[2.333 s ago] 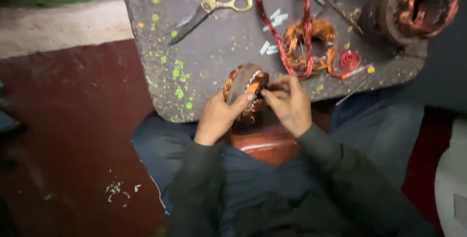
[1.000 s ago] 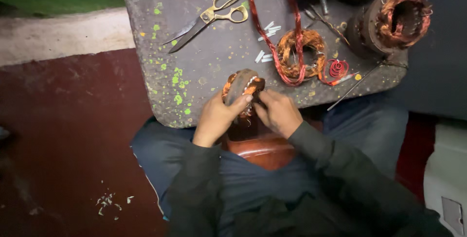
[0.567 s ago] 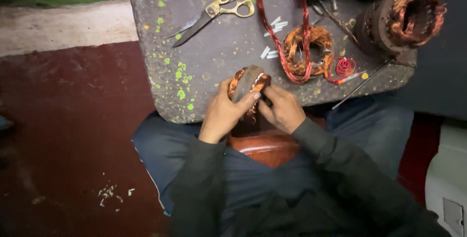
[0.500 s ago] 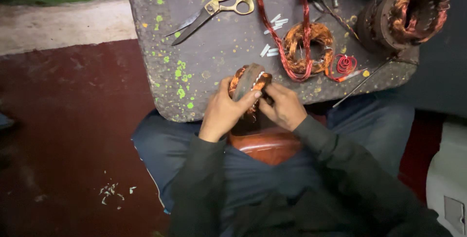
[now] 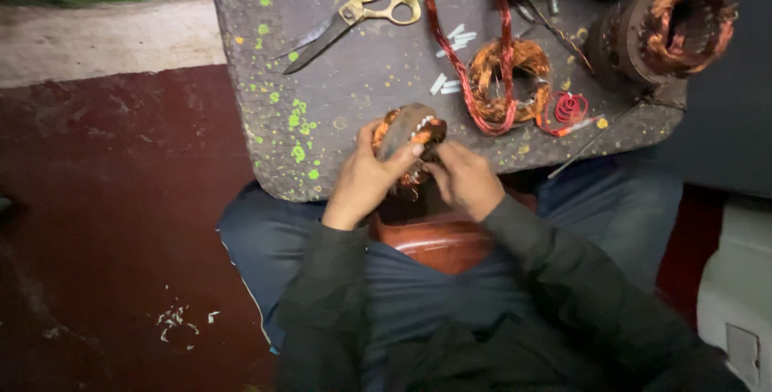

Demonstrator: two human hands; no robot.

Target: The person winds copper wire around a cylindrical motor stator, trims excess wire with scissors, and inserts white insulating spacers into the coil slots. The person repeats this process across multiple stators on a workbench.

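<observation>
A small motor stator (image 5: 408,133) with copper windings rests at the near edge of a dark board (image 5: 338,62) that lies over my lap. My left hand (image 5: 366,179) wraps around its left side, thumb on top. My right hand (image 5: 462,179) pinches at the windings on the stator's right side. My dark sleeves cover both forearms. A brown rounded block (image 5: 434,235) sits under the stator, between my knees.
On the board lie brass-handled scissors (image 5: 354,10), a loose copper coil (image 5: 508,78) crossed by a red wire loop (image 5: 458,54), several small white strips (image 5: 452,38), and a larger stator (image 5: 663,30) at the far right. Dark red floor (image 5: 104,223) lies to the left.
Both hands stay on the small stator, with only slight finger shifts. The view has moved a little.
</observation>
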